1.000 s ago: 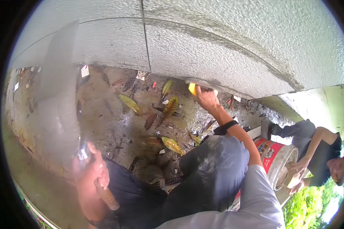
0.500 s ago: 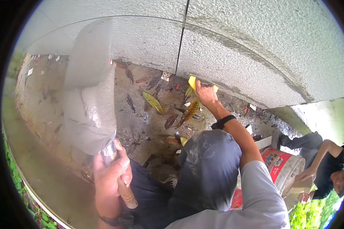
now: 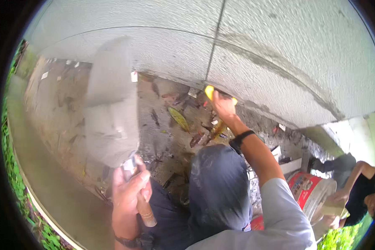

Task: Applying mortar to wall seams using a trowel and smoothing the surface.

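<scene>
My left hand (image 3: 129,189) grips the wooden handle of a trowel (image 3: 147,212). Its broad, long blade points away from me and carries a thick layer of smooth grey mortar (image 3: 111,100), slightly blurred. At the foot of the pale textured wall (image 3: 275,77), my right hand (image 3: 224,107) is closed around a small yellow tool (image 3: 209,92). Yellow shows on both sides of the fingers, with a dark part between; the hand hides the rest, so its exact kind is unclear. The tool is against the wall's lower edge, just right of a vertical seam.
Fallen leaves (image 3: 178,119) and scraps litter the dirty ground. My bent knee (image 3: 218,183) rises between my arms. A red and white bucket (image 3: 306,187) stands at right, beside another person (image 3: 356,196) in black. A low ledge (image 3: 41,183) borders greenery at left.
My right hand has slid left along the wall's foot with the yellow tool, nearer the vertical seam. The whole view has shifted slightly; the left hand still holds the loaded trowel.
</scene>
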A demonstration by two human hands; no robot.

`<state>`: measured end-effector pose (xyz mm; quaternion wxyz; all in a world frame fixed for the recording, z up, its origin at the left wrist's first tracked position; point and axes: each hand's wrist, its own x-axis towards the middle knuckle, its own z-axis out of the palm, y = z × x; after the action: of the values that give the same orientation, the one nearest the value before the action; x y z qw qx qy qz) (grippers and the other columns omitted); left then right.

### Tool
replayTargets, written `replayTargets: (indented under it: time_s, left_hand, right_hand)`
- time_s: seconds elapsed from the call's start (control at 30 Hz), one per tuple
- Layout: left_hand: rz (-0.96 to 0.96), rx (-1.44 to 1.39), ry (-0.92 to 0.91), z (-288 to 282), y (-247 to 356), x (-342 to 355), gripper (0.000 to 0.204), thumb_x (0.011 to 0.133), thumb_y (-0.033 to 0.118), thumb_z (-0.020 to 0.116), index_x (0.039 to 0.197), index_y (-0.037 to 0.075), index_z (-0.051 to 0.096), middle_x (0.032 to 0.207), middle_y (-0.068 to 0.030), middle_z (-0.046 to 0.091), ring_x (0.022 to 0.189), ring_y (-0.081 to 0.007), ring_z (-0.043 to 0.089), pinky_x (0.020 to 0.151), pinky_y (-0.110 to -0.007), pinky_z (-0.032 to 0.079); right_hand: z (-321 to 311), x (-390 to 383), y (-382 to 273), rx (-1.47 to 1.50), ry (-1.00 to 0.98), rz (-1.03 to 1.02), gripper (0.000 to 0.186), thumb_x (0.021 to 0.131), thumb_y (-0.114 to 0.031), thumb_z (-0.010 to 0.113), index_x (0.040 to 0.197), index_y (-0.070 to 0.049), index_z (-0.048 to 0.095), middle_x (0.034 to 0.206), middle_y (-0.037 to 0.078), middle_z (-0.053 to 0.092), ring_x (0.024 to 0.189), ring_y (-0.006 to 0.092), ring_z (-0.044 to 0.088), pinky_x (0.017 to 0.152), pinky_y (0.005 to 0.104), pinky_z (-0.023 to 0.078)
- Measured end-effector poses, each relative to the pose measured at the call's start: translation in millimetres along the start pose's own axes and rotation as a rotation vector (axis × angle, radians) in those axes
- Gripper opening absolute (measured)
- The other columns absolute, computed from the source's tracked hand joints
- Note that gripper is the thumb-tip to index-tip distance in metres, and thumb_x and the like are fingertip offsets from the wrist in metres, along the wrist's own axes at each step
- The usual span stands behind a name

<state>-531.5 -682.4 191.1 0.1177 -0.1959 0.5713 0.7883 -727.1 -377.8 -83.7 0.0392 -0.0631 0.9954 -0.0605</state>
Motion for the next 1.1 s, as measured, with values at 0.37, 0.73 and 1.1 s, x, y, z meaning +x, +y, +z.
replayTargets:
  time_s: [0.37,0.73,1.1]
  left_hand:
    - [-0.100,-0.027,-0.350,11.7,-22.5,26.8,0.022,0.091,0.012,0.068,0.104,0.012,0.050,0.075,0.0042,0.049,0.053,-0.0052,0.049,0.046,-0.023,0.041]
    - [-0.172,0.004,-0.554,35.1,-15.8,31.7,0.027,0.090,0.011,0.068,0.111,0.010,0.050,0.075,0.0015,0.054,0.053,-0.0056,0.049,0.045,-0.023,0.039]
    - [-0.202,-0.085,-0.608,54.6,-11.8,46.3,0.021,0.088,0.008,0.067,0.100,0.007,0.049,0.064,0.0005,0.050,0.045,-0.0088,0.050,0.040,-0.023,0.040]
  right_hand:
    - [-266.3,-98.2,-28.2,1.486,0.216,-0.245,0.041,0.087,-0.030,0.065,0.114,-0.003,0.051,0.064,-0.002,0.051,0.049,0.0094,0.048,0.049,0.0259,0.041]
    - [-313.9,-79.5,-73.5,2.277,-0.417,-0.318,0.041,0.099,-0.043,0.047,0.113,-0.004,0.049,0.057,-0.002,0.048,0.040,0.0111,0.044,0.047,0.0273,0.038]
    - [-305.3,-149.6,2.8,1.811,-0.395,0.029,0.042,0.095,-0.042,0.056,0.110,-0.004,0.055,0.059,0.001,0.049,0.045,0.0108,0.044,0.048,0.0268,0.037]
